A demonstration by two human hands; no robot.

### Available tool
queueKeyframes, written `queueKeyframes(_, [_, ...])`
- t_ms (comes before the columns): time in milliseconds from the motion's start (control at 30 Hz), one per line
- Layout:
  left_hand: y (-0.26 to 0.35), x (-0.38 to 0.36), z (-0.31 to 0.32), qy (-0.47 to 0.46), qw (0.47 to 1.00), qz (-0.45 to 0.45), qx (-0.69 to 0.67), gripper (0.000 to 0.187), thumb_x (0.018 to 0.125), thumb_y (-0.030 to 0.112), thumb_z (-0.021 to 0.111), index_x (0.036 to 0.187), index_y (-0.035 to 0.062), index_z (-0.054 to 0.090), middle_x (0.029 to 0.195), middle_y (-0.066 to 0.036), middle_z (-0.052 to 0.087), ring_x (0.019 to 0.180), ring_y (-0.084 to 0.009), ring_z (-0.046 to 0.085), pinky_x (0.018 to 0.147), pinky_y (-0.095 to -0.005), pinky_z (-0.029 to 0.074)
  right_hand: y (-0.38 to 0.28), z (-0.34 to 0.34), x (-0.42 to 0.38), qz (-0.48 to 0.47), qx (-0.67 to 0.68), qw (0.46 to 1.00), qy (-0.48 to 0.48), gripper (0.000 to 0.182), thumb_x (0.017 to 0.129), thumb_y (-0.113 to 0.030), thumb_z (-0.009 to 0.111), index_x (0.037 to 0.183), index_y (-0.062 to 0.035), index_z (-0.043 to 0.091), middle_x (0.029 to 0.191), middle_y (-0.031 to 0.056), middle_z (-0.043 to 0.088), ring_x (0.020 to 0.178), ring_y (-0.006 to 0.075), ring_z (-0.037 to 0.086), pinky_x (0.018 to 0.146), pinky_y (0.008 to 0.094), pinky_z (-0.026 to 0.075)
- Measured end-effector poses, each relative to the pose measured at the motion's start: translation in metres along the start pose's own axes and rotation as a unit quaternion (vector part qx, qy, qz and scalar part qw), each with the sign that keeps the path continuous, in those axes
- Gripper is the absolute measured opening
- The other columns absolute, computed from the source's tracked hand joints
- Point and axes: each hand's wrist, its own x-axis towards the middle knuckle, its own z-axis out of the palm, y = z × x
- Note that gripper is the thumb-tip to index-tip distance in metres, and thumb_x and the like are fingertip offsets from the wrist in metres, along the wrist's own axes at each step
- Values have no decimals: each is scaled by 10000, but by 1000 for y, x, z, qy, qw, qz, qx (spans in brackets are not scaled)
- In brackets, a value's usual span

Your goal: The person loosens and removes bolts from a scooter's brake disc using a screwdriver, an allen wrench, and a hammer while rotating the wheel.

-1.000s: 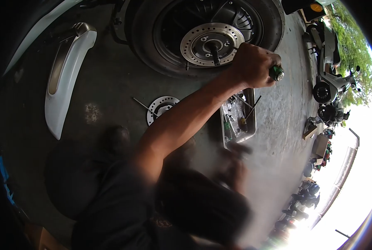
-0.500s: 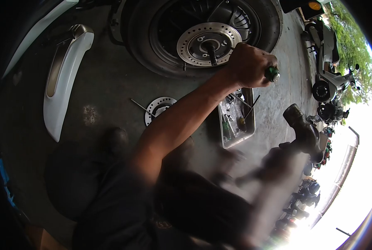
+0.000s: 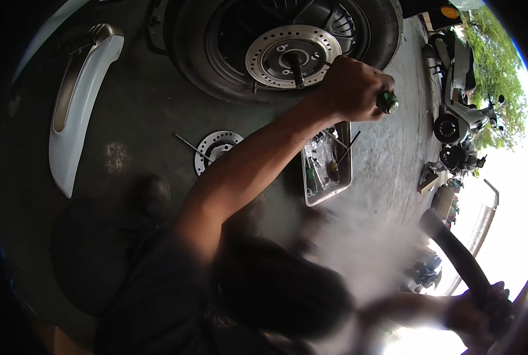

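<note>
My left hand (image 3: 358,89) is wrapped round a screwdriver; the green handle end (image 3: 387,102) with a metal cap sticks out past my fist. Its shaft points toward the drilled brake disc (image 3: 261,62) on the wheel (image 3: 196,71), with my fist right at the disc's edge. From the disc's centre a dark axle (image 3: 297,74) juts out. At the lower right my right hand (image 3: 474,316) is closed on a long, dark hammer-like tool (image 3: 462,254), raised well away from the wheel and blurred at its far end.
A metal tray (image 3: 329,195) of tools and small parts lies below my left wrist. Partly behind my forearm is a second brake disc (image 3: 207,145) with a thin rod (image 3: 190,145) across it. A white body panel (image 3: 77,130) lies at left; parked scooters (image 3: 453,109) stand at right.
My right hand has swung the dark tool outward to the lower right, away from my left hand. The left hand keeps its hold on the screwdriver at the disc. The view has shifted slightly.
</note>
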Motion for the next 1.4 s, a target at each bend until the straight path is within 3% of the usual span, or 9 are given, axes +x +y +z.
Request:
queueKeyframes(67, [0,1,0,-7,1000,10,11,119,655,181,743,672,162,627,616,12,645,559,-195,665,474,-355,489,-1,-12,15,-94,10,995,34,510,951,-505,491,781,-25,508,591,76,466,523,204,480,553,333,458])
queueKeyframes(167, [-8,3,-3,-2,998,20,54,112,649,181,739,671,169,630,618,10,646,559,-202,668,470,-363,486,41,89,-167,23,-59,992,-109,430,981,-414,532,915,7,587,658,102,561,591,242,530,609,365,470])
queueKeyframes(233, [-2,-4,7,-6,999,18,26,108,651,187,736,697,164,641,636,-8,653,564,-218,669,478,-361,492,67,100,-239,121,-132,917,-357,390,1001,-353,559,1004,29,640,702,120,624,636,267,563,647,386,479])
queueKeyframes(333, [5,7,-4,42,999,3,-5,115,659,174,745,714,153,646,648,-19,658,587,-221,677,485,-358,493,87,40,-282,291,-327,761,-479,396,996,-328,592,918,53,664,722,177,650,659,286,595,625,429,455])
queueKeyframes(700, [4,3,-2,12,1000,-7,10,122,668,197,748,707,151,642,634,-22,643,601,-233,676,502,-376,494,77,-70,-391,536,-236,569,-577,468,1010,-405,530,981,51,628,754,168,650,741,256,667,682,407,485])
queueKeyframes(833, [0,5,-1,11,1000,-22,11,116,662,201,740,702,154,642,625,-20,637,588,-234,669,498,-382,491,97,-91,-415,407,-221,611,-642,475,1005,-408,540,994,60,622,758,161,630,756,245,658,698,410,482])
queueKeyframes(1067, [-4,0,0,-19,1000,1,-7,105,679,190,735,697,152,638,637,-21,650,589,-228,674,495,-367,497,44,9,-323,626,-181,633,-418,446,1034,-414,479,1077,18,580,721,83,597,537,161,569,507,310,455])
queueKeyframes(1233, [-4,0,-2,-23,1000,18,-2,110,693,182,740,705,151,635,657,-19,666,606,-227,684,499,-353,500,22,87,-244,341,-106,867,-349,444,1055,-416,435,1059,21,514,669,59,522,480,90,486,440,240,377])
queueKeyframes(1400, [-3,0,-2,-3,999,17,-32,140,700,201,754,715,149,624,651,-19,660,612,-227,687,500,-355,499,18,138,-209,307,24,916,-256,356,1035,-341,504,1030,15,514,662,26,498,514,85,477,433,219,354])
